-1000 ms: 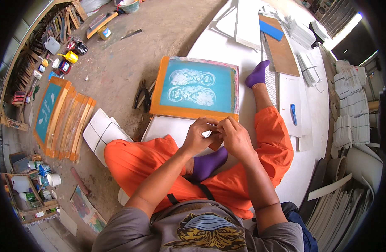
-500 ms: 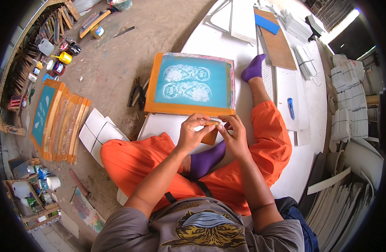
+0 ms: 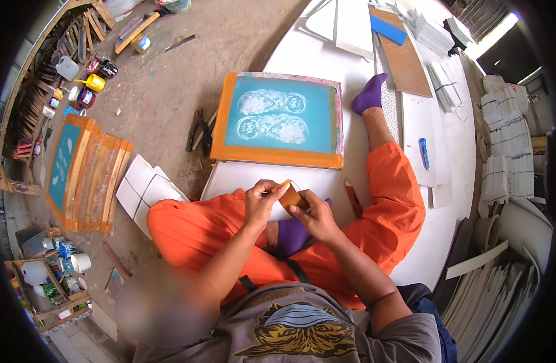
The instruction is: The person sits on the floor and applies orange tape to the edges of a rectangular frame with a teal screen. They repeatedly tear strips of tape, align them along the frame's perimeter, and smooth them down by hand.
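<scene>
Between my hands, over my lap, is a curved piece of brown tape (image 3: 293, 198). I cannot tell whether it is a roll or a loose strip. My left hand (image 3: 261, 201) pinches its upper left edge. My right hand (image 3: 315, 216) grips its lower right side with the thumb across it. Just beyond my hands, a screen-printing frame (image 3: 277, 157) lies flat on the white board (image 3: 242, 177). Its mesh is teal with two whitish shoe-sole-shaped prints, and its border is orange-brown. A red tool (image 3: 353, 198) with a pale tip lies by my right thigh.
A slim blue tool (image 3: 424, 154) lies on white sheets at the right. Further off are a brown board (image 3: 405, 69) and a blue strip (image 3: 388, 30). At the left stand several stacked frames (image 3: 87, 175), a tied white bundle (image 3: 146, 190) and pliers-like tools (image 3: 196, 132).
Both hands have come down toward my lap, and the brown piece has turned to show a curved face. The red tool, hidden before, now shows beside my right hand.
</scene>
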`<state>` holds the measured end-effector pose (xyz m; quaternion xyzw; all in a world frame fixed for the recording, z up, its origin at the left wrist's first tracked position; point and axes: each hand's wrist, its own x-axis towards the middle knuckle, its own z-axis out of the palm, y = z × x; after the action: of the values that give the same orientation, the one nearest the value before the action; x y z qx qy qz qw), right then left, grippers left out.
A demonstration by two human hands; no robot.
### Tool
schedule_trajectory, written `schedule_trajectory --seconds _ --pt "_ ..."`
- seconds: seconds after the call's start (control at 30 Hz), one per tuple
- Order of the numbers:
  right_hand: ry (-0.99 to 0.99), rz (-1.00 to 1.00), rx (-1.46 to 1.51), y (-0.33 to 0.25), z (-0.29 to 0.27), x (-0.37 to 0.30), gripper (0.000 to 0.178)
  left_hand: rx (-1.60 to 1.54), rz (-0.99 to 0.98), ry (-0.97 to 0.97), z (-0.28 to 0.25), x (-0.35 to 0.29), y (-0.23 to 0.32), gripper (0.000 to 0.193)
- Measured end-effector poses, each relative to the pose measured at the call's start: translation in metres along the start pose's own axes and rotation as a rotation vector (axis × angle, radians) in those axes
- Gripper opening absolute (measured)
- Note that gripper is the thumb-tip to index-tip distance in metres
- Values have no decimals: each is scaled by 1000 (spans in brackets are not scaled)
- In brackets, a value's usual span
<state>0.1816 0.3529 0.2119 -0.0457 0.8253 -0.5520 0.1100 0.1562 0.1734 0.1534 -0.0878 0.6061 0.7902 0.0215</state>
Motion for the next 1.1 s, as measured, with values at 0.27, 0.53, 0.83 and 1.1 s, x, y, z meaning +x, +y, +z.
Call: schedule_trajectory --seconds 0.27,0.53,0.83,1.1 --pt "-158 -91 -62 -4 -15 12 32 -35 -118 -62 -16 -7 -3 13" --pt "-199 -211 -211 -11 -30 25 30 -7 -255 -170 -21 0 15 19" --pt "-248 -267 -245 -13 -34 38 33 -28 -245 -204 -26 5 18 20" --pt "-268 -281 -282 -19 -38 38 36 29 -206 -156 -29 0 10 16"
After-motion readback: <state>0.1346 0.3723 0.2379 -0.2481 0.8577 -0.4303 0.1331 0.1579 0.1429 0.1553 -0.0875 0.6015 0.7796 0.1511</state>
